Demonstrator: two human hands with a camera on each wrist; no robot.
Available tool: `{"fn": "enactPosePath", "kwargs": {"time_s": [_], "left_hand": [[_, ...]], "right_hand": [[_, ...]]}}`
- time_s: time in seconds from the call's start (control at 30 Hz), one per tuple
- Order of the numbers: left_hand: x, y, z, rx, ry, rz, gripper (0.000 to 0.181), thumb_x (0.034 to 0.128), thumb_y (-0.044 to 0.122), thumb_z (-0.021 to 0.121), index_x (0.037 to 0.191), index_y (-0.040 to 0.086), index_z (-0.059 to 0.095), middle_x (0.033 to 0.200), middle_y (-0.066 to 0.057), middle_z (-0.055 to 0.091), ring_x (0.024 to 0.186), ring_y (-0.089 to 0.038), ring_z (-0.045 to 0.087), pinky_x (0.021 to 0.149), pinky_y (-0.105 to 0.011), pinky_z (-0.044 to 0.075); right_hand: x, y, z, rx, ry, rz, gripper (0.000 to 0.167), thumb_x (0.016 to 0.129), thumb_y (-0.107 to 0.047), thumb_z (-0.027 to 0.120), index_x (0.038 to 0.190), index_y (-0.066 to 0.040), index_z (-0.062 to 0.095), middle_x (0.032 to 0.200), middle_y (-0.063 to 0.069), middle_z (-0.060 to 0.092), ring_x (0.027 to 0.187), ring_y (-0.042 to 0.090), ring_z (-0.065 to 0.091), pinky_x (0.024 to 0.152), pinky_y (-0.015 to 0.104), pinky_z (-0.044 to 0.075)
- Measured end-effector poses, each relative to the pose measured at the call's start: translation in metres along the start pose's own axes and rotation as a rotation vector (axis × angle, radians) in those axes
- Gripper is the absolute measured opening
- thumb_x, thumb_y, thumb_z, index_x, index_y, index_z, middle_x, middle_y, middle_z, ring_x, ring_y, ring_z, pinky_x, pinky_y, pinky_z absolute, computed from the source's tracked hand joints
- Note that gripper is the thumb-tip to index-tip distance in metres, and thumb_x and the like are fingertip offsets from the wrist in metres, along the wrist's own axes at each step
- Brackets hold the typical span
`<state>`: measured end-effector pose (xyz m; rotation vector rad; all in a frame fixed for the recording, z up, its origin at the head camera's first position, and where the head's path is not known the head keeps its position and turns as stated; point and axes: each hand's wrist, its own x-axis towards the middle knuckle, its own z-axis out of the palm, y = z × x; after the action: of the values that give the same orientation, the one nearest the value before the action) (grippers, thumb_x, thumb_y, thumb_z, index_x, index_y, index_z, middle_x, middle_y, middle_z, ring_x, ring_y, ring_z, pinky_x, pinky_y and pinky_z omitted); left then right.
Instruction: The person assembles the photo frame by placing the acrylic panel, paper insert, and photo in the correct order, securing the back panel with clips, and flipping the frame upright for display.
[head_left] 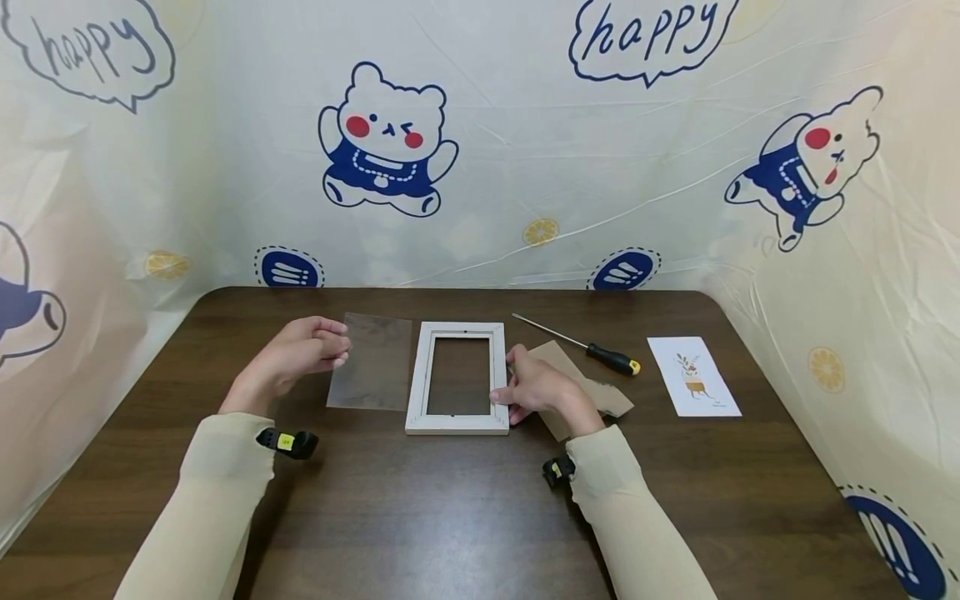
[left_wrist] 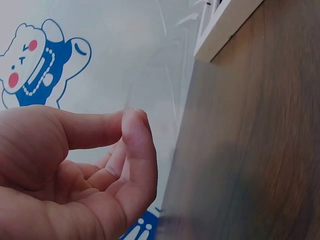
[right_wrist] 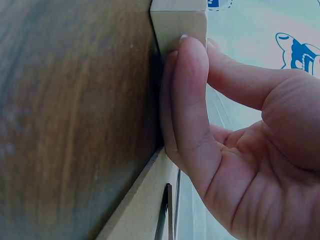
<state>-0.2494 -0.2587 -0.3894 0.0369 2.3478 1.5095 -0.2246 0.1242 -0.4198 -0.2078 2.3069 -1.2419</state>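
Observation:
A clear, slightly grey rectangular sheet (head_left: pixel 369 367) is pinched at its left edge between the thumb and index finger of my left hand (head_left: pixel 300 352). To its right lies a white rectangular frame (head_left: pixel 422 377) with an open middle. My right hand (head_left: pixel 542 385) grips the frame's right side, thumb on top and fingers along the outer edge. In the left wrist view, the left hand (left_wrist: pixel 95 165) has thumb and fingertip together, and a frame corner (left_wrist: pixel 212 47) shows beyond. The right wrist view shows the right hand (right_wrist: pixel 240 130) against the frame's pale side (right_wrist: pixel 180 27).
A brown board (head_left: pixel 611 398) lies partly under my right hand and forearm. Behind it rests a screwdriver (head_left: pixel 611 358) with a black and yellow handle. A white card with a plant picture (head_left: pixel 693 402) is farther right on the brown table (head_left: pixel 412 517). A patterned curtain (head_left: pixel 495 158) surrounds the table.

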Motion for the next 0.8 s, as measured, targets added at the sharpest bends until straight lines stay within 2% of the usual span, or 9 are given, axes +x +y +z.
{"fn": "enactPosePath", "kwargs": {"time_s": [0.27,0.53,0.8], "left_hand": [[0.008,0.003,0.016,-0.015,-0.009,-0.001,0.049,0.1105,0.013,0.056,0.149,-0.011,0.039,0.122,-0.019,0.063,0.095,-0.015,0.065,0.085,-0.023,0.060],[0.011,0.009,0.033,-0.026,-0.015,0.010,0.047,0.1094,0.013,0.059,0.147,-0.010,0.043,0.119,-0.019,0.063,0.094,-0.017,0.065,0.085,-0.023,0.060],[0.016,0.015,0.046,-0.046,-0.021,0.022,0.046,0.1085,0.012,0.060,0.146,-0.011,0.044,0.121,-0.022,0.062,0.094,-0.016,0.065,0.088,-0.027,0.061]], "right_hand": [[0.001,-0.001,0.001,0.009,0.001,0.004,0.056,0.102,-0.006,0.071,0.144,0.001,0.034,0.098,0.019,0.062,0.062,0.021,0.066,0.063,0.035,0.063],[0.002,0.000,0.001,0.020,-0.006,-0.013,0.053,0.102,-0.004,0.070,0.141,0.003,0.035,0.096,0.019,0.062,0.061,0.021,0.066,0.061,0.034,0.063],[0.002,0.001,0.001,0.040,-0.007,-0.027,0.049,0.102,-0.001,0.070,0.138,0.005,0.036,0.094,0.020,0.062,0.060,0.021,0.065,0.059,0.034,0.063]]}}
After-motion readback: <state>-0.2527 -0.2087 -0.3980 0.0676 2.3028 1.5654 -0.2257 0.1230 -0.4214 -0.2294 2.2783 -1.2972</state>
